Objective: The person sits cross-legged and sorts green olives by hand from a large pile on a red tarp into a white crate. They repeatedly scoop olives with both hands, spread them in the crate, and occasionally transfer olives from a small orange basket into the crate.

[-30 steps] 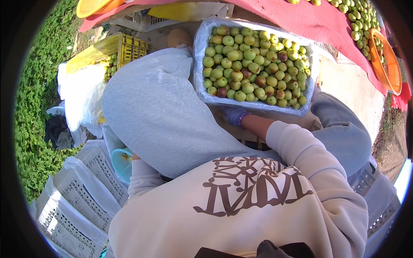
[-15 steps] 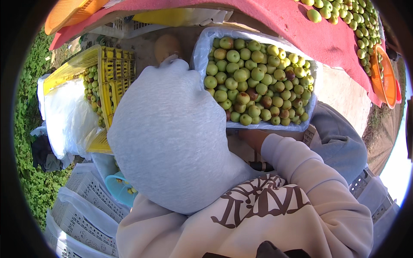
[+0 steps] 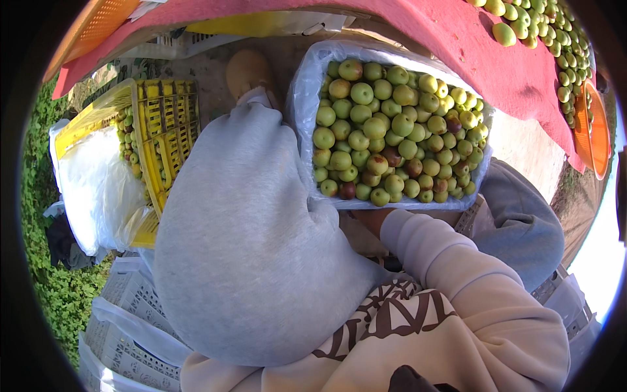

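My right hand [image 3: 371, 219] reaches in against the near edge of a crate lined with pale plastic film [image 3: 302, 98]. Its fingers are hidden under that edge, so their grip does not show. Round green fruits, some blotched brown, that look like jujubes [image 3: 392, 130] fill the crate. My left hand is out of sight; my raised leg in grey trousers [image 3: 241, 228] covers much of the crate's left side.
A yellow crate [image 3: 166, 130] with more fruit and white plastic stands left of my leg. Ahead, a red cloth [image 3: 450, 59] carries loose green fruits [image 3: 555, 39] and an orange basket [image 3: 591, 130]. Grey crates [image 3: 130, 340] stand at lower left.
The view has shifted, and my grey-trousered leg shows lower and more upright. My right hand stays by the crate's near edge, slightly further left in view. The blue bowl is no longer visible.
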`<state>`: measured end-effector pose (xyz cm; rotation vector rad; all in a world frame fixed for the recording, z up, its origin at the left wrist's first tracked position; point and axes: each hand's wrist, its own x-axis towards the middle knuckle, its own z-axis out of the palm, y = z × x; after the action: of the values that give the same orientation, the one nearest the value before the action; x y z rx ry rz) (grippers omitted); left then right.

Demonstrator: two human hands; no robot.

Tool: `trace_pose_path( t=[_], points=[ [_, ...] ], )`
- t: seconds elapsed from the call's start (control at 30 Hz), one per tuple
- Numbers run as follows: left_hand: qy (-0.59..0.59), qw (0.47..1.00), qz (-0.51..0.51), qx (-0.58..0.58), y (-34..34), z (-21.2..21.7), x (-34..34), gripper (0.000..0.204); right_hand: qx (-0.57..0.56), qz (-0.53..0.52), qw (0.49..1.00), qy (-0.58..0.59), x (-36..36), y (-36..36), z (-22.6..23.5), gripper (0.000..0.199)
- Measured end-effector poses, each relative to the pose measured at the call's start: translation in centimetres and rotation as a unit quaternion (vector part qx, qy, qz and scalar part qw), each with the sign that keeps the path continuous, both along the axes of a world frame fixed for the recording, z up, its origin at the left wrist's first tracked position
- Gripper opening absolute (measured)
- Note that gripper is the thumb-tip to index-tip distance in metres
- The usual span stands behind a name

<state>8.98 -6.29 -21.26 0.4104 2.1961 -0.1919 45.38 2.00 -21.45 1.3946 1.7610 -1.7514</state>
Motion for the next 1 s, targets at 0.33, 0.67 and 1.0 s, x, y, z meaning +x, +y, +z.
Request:
trace_pose_path(
  t=[0.33, 0.67, 1.0],
  points=[
    [0.052, 0.998, -0.03, 0.031, 0.8, 4.0, -5.6, 0.046, 0.03, 0.013, 0.995, 0.094, -2.6, 1.2, 2.5, 0.039],
    [0.271, 0.922, -0.169, 0.219, 12.9, 18.0, -17.0, 0.049, 0.17, -0.011, 0.985, 0.005, 6.5, 9.0, 21.0, 0.027],
    [-0.111, 0.75, -0.289, 0.584, 28.4, 32.9, 0.9, 0.034, 0.572, -0.051, 0.803, -0.16, 2.8, 17.0, 19.5, 0.036]
  ],
)
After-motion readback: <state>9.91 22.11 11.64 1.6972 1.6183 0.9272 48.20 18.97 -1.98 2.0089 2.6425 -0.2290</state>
